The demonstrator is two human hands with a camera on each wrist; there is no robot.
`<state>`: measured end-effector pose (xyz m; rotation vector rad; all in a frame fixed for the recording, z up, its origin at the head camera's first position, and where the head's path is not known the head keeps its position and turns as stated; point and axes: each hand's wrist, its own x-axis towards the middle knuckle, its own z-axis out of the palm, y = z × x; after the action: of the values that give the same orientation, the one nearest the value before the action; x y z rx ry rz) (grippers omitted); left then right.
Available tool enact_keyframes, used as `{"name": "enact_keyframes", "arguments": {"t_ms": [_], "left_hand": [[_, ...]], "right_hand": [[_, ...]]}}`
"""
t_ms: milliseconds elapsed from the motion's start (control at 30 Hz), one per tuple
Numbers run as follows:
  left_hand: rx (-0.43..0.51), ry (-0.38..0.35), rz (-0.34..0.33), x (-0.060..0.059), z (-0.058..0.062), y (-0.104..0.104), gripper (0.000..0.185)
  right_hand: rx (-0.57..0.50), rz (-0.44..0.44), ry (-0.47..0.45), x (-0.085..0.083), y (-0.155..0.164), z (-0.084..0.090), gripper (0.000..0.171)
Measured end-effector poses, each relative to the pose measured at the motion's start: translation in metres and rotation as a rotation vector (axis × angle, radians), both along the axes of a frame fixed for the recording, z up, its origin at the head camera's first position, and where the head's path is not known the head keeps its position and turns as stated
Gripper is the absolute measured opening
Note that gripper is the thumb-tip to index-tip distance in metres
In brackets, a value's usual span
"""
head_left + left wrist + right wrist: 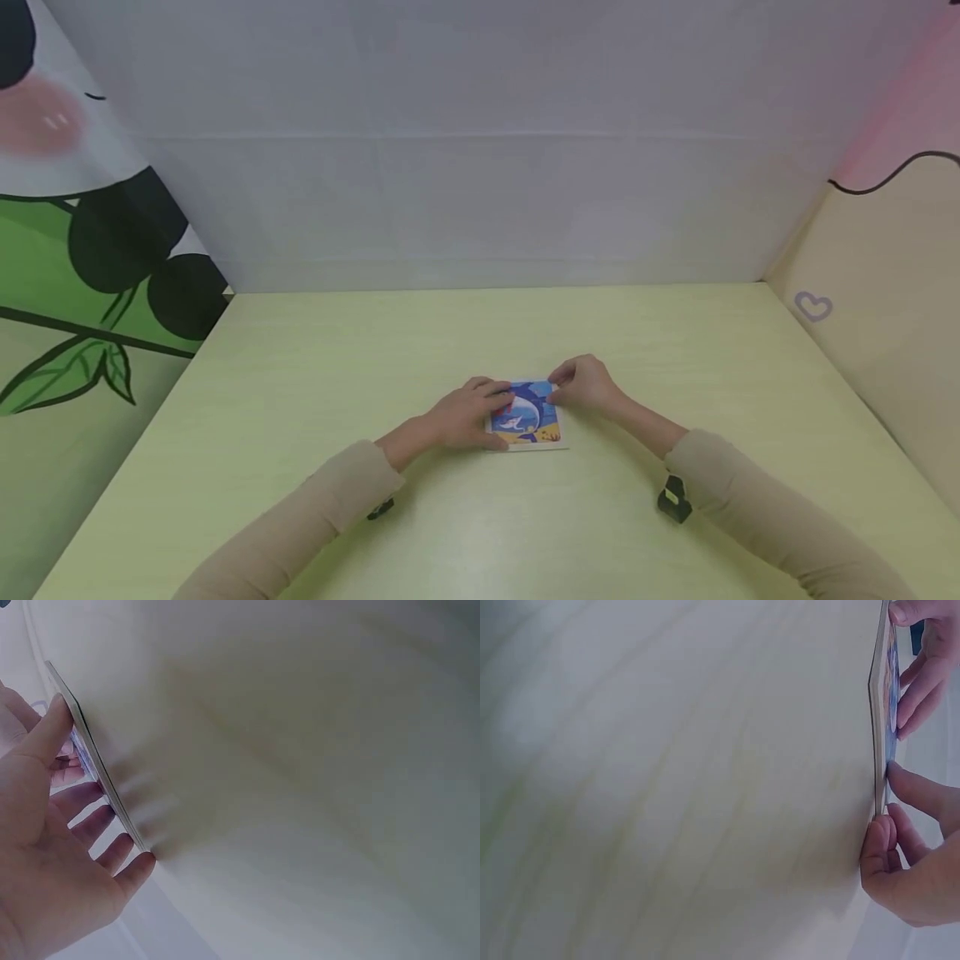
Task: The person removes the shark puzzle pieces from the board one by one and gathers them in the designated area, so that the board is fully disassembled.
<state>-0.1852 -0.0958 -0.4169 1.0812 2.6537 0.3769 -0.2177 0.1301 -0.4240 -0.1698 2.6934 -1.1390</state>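
Observation:
A small square picture board (534,417), blue with a white sea animal and a yellow strip below, lies flat on the pale yellow-green table (480,333). My left hand (468,414) rests on its left part, with fingers spread straight over its face and the thumb against its near edge. In the left wrist view the board's thin edge (97,769) runs along that hand (37,847). My right hand (583,385) is at the board's far right corner, fingers curled. In the right wrist view that hand (907,862) pinches the board's edge (880,712) between thumb and forefinger.
A white wall (480,167) closes the table's far side. To the left stands a panel with green leaves (75,333), and to the right a beige panel with a small heart (813,307). Small black cameras hang at both wrists (672,498).

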Motion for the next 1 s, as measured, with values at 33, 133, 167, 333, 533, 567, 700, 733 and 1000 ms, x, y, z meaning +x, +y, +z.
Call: {"name": "enact_keyframes", "arguments": {"t_ms": [33,133,167,333,533,567,700,733,1000], "left_hand": [[0.001,0.001,0.000,0.000,0.000,0.000,0.072],[-0.007,0.012,-0.001,0.000,-0.001,0.001,0.072],[-0.007,0.014,-0.001,0.000,-0.001,0.001,0.072],[-0.018,0.016,0.001,0.000,-0.001,0.001,0.073],[-0.021,0.019,0.000,0.000,-0.001,0.001,0.073],[-0.020,0.018,0.001,0.000,-0.001,0.001,0.074],[-0.016,0.013,0.007,0.000,-0.002,0.001,0.074],[-0.012,0.014,0.009,0.000,-0.002,0.001,0.074],[0.015,0.017,0.045,-0.001,-0.003,0.002,0.072]], "right_hand": [[-0.004,-0.002,-0.002,0.000,0.000,0.000,0.029],[-0.020,-0.006,-0.007,0.001,0.000,0.001,0.029],[-0.025,-0.005,-0.007,0.002,0.000,0.002,0.029],[-0.067,0.001,-0.004,0.004,0.000,0.003,0.030],[-0.078,0.066,0.028,0.004,0.002,0.001,0.035],[-0.071,0.079,0.034,0.003,0.002,0.001,0.035],[-0.025,0.182,0.089,0.001,0.006,0.001,0.034],[-0.017,0.211,0.109,0.000,0.007,0.001,0.033],[-0.006,0.373,0.207,-0.003,0.013,0.001,0.030]]}}
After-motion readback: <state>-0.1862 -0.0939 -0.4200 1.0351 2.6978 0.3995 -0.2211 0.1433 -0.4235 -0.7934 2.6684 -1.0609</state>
